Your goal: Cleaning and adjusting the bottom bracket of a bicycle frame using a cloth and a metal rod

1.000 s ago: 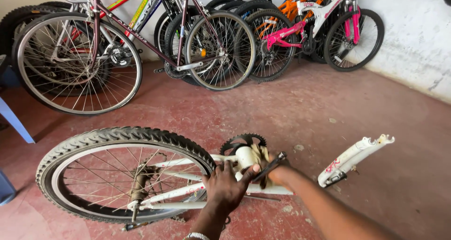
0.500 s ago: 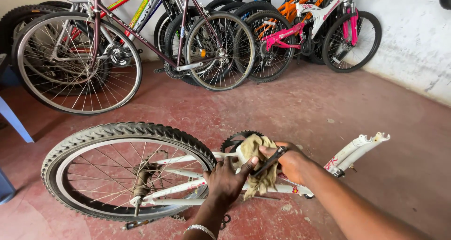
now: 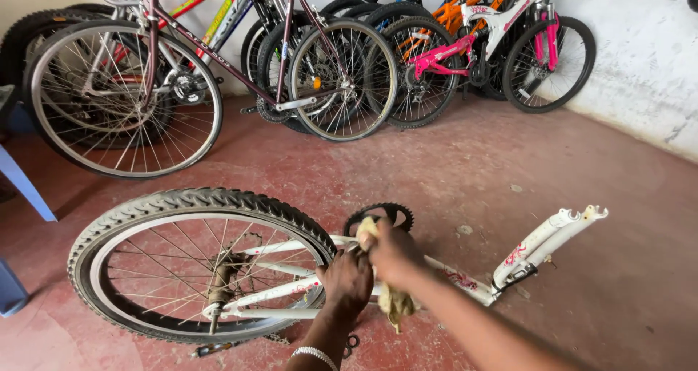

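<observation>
Right hand has slid the rag up to the black chainring | fingers clamped on rag; left hand grips the white frame lying on the near red floor | steady frame, wipe firmly | pink frame decals.

My left hand grips the white bike frame lying on the red floor, near the black chainring. My right hand presses a dirty yellowish rag against the frame just beside it. The knobby rear wheel sits left, the white fork right. Parked bicycles lean along the wall.
</observation>
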